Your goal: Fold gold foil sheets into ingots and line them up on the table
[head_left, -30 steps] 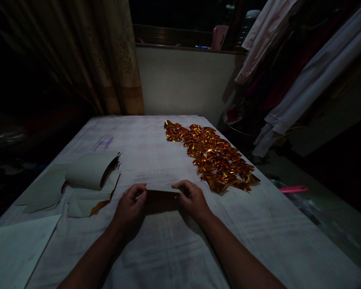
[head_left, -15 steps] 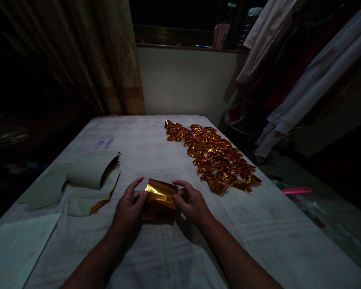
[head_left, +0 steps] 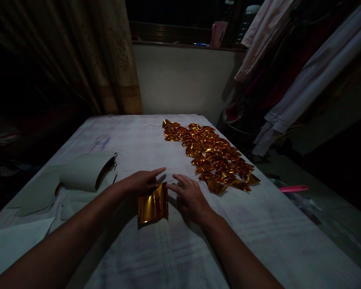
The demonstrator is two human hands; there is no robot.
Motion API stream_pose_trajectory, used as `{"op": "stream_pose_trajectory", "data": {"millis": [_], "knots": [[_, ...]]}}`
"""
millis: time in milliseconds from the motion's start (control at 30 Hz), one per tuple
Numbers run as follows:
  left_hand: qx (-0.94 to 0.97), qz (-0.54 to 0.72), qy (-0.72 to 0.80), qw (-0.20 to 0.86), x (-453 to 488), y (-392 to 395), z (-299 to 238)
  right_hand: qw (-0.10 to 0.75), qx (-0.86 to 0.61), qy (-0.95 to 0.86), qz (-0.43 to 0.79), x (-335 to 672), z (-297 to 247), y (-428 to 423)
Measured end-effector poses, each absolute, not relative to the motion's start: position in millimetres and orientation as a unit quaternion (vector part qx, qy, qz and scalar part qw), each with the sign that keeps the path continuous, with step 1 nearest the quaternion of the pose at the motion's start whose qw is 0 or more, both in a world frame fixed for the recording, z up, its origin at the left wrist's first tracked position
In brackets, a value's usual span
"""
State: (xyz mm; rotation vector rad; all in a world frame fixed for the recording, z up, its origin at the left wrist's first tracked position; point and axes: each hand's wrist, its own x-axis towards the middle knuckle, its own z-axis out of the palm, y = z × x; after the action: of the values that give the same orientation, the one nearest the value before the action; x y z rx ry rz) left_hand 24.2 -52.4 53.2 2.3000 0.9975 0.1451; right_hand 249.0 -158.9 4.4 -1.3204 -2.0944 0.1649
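A square sheet of gold foil paper (head_left: 153, 206) with upright creases is at the middle front of the table, its near edge toward me. My left hand (head_left: 144, 180) reaches over its far edge, thumb and lower fingers closed on it and the index finger stretched out. My right hand (head_left: 190, 196) is at the sheet's right side with fingers apart, fingertips by the far right corner; whether they touch it I cannot tell. To the right lies a pile of folded gold foil pieces (head_left: 210, 150).
Left of my hands are a curled stack of grey-backed sheets (head_left: 81, 172) and a flat pale sheet (head_left: 18, 241). A plaid cloth (head_left: 180, 257) covers the table. Clothes (head_left: 303, 76) hang at the right, above a pink-handled object (head_left: 295, 188) beyond the table edge.
The gold foil paper has turned about a quarter turn, its creases now running away from me. My left hand has swung to its far edge; my right hand's fingers have spread off the sheet.
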Motion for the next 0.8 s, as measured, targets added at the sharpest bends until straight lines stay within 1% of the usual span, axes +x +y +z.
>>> {"op": "stream_pose_trajectory", "data": {"millis": [67,167,233,333,400,500,567,600,667,800], "knots": [[0.908,0.025,0.333,0.252,37.7,-44.7,54.8,0.295,-0.498,-0.815,0.031,247.7,2.1,-158.4],[0.944,0.0,0.285,0.169,53.3,-42.6,55.7,0.288,-0.485,-0.826,0.006,245.9,0.2,-157.6],[0.953,0.03,0.282,0.111,57.8,-49.1,56.1,0.284,-0.476,-0.832,0.001,244.4,2.1,-158.5],[0.936,0.091,0.339,0.03,52.9,-71.9,56.2,0.256,-0.461,-0.85,0.017,241.4,9.9,-162.5],[0.926,0.088,0.366,0.03,41.7,-94.7,55.9,0.238,-0.451,-0.859,0.037,239.1,15.6,-165.6],[0.899,0.115,0.412,0.093,18.5,-134.4,53.6,0.232,-0.436,-0.867,0.064,235.1,19.7,-169.0],[0.896,0.13,0.407,0.121,4.6,-159.6,49.2,0.236,-0.423,-0.872,0.075,231.6,18.9,-170.7],[0.899,0.145,0.399,0.11,-0.6,-170.4,45.9,0.238,-0.417,-0.874,0.079,229.6,17.9,-171.7],[0.901,0.194,0.386,0.052,-7.0,-187.1,37.9,0.243,-0.407,-0.876,0.087,226.0,15.8,-174.2],[0.892,0.223,0.392,-0.002,-7.3,-200.5,25.2,0.255,-0.395,-0.875,0.117,226.5,15.1,-178.6]]}}
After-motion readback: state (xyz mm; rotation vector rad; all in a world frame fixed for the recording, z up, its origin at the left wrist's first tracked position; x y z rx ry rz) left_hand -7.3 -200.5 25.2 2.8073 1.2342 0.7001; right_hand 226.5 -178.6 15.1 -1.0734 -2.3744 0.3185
